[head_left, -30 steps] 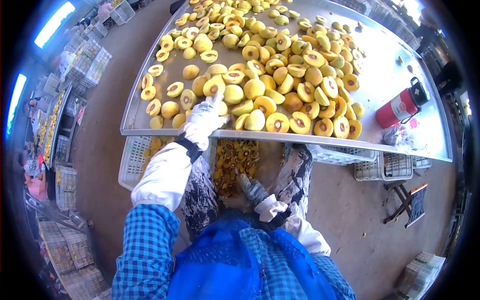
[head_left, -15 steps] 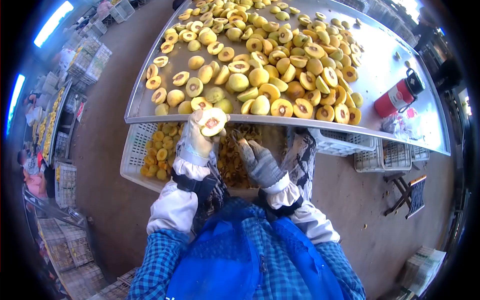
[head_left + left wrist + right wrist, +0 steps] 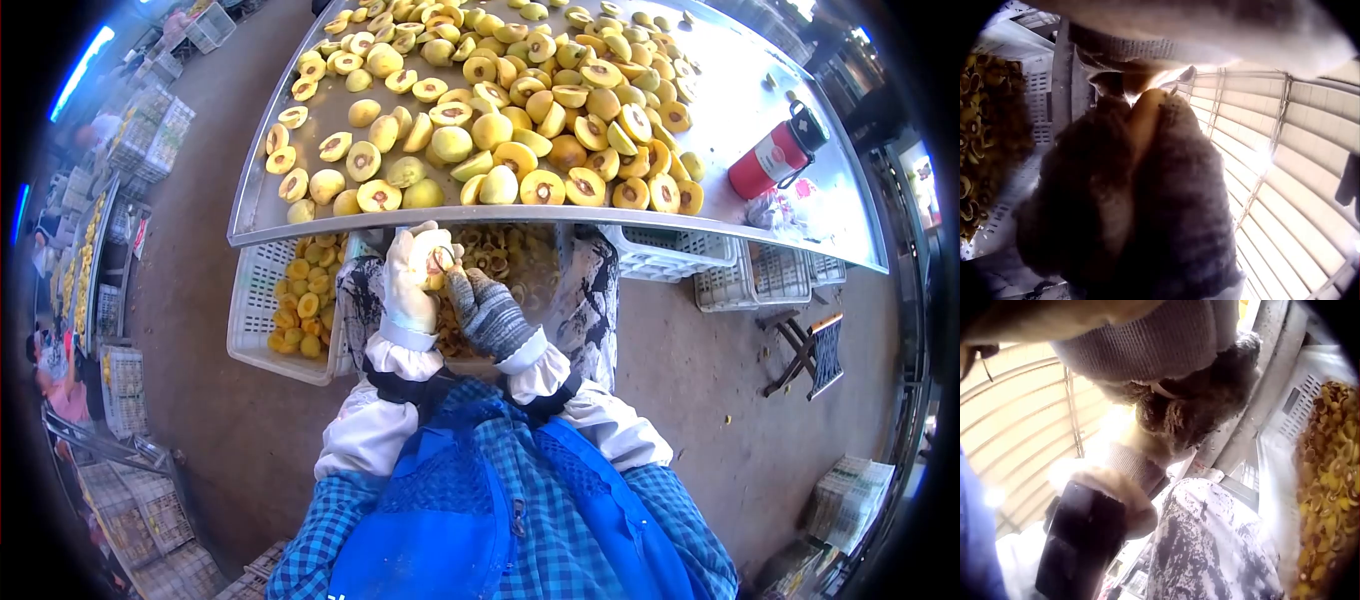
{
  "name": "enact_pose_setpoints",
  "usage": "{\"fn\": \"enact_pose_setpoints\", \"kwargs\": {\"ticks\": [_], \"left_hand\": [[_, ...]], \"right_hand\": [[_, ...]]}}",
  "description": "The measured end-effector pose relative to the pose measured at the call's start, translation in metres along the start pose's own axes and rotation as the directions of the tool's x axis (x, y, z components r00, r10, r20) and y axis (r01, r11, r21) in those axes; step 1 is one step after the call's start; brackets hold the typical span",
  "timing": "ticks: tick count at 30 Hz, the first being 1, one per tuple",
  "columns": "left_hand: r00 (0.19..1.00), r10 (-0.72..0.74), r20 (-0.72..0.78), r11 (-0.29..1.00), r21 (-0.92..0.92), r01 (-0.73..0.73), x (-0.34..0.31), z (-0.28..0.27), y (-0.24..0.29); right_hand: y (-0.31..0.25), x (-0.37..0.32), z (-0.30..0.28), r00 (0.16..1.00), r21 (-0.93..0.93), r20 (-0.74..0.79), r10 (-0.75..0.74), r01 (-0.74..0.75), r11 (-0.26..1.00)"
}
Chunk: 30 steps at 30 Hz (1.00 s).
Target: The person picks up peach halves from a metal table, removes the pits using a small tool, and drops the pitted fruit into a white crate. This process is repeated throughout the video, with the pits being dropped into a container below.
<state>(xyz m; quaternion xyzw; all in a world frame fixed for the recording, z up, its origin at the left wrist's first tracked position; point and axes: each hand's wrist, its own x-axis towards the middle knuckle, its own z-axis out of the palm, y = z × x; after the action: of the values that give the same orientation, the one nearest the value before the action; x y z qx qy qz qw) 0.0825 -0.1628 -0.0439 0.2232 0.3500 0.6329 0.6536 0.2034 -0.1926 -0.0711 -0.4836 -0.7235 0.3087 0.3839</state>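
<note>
Vs 1 s ago: your L hand [image 3: 418, 275] is off the steel table [image 3: 800, 215] and now sits below its front edge, over the pit crate [image 3: 1291, 412], fingers curled round one peach half [image 3: 437, 262]. Your R hand [image 3: 487, 312] has come up to it, fingers bent at the cut face; can't tell if they hold a tool. Prob. pitting now under way.
</note>
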Motion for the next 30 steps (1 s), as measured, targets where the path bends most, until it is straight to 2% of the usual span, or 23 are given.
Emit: {"fn": "enact_pose_setpoints", "kwargs": {"ticks": [2,4,5,8,11,14,15,18,19,22,26,27,30], "left_hand": [[0.991,0.058,-0.117,0.998,-0.019,-0.061,0.000,0.003,-0.013],[0.975,0.102,-0.198,0.990,-0.078,-0.120,0.000,0.008,-0.019],[0.989,0.046,-0.144,0.986,-0.150,-0.067,-0.005,0.006,-0.016],[0.975,0.144,-0.170,0.981,-0.103,-0.163,-0.004,0.009,-0.022],[0.980,0.163,-0.115,0.986,-0.002,-0.164,-0.007,0.009,-0.021],[0.967,0.200,-0.160,0.979,0.080,-0.189,-0.013,0.025,-0.015],[0.968,0.200,-0.154,0.979,0.080,-0.189,-0.013,0.025,-0.015],[0.967,0.198,-0.159,0.979,0.089,-0.185,-0.013,0.023,-0.017],[0.964,0.196,-0.177,0.979,0.094,-0.182,-0.012,0.022,-0.019],[0.971,0.159,-0.177,0.986,0.086,-0.145,-0.011,0.022,-0.017],[0.994,0.044,-0.104,0.995,0.094,-0.034,-0.007,0.012,-0.009],[0.992,0.048,-0.114,0.998,0.057,-0.041,-0.004,0.009,-0.011],[0.996,0.046,-0.083,0.989,0.146,-0.033,0.001,0.004,-0.010]], "right_hand": [[0.000,-0.003,0.004,0.998,0.030,-0.044,-0.055,0.056,0.998],[0.004,-0.005,0.008,0.978,-0.042,-0.096,-0.183,0.180,0.983],[0.006,-0.006,0.009,0.963,-0.078,-0.120,-0.240,0.232,0.970],[0.008,-0.009,0.009,0.983,-0.176,-0.042,-0.181,0.171,0.969],[0.001,-0.007,-0.002,0.992,-0.069,0.057,-0.111,0.115,0.991],[0.010,-0.006,0.002,0.994,0.275,0.100,0.047,-0.073,0.959],[-0.003,-0.002,-0.011,0.997,0.282,0.071,-0.036,0.014,0.959],[0.011,-0.002,-0.002,0.989,0.111,0.029,-0.147,0.143,0.983],[0.011,-0.003,-0.005,0.989,0.094,0.077,-0.125,0.117,0.989],[0.004,-0.003,-0.008,0.997,0.223,0.078,-0.018,0.000,0.975],[0.003,0.005,-0.014,0.979,0.168,0.178,0.103,-0.133,0.977],[0.002,0.005,-0.015,0.971,0.278,0.175,0.166,-0.210,0.937],[-0.004,0.004,-0.027,0.981,0.365,0.179,0.080,-0.141,0.920]]}}
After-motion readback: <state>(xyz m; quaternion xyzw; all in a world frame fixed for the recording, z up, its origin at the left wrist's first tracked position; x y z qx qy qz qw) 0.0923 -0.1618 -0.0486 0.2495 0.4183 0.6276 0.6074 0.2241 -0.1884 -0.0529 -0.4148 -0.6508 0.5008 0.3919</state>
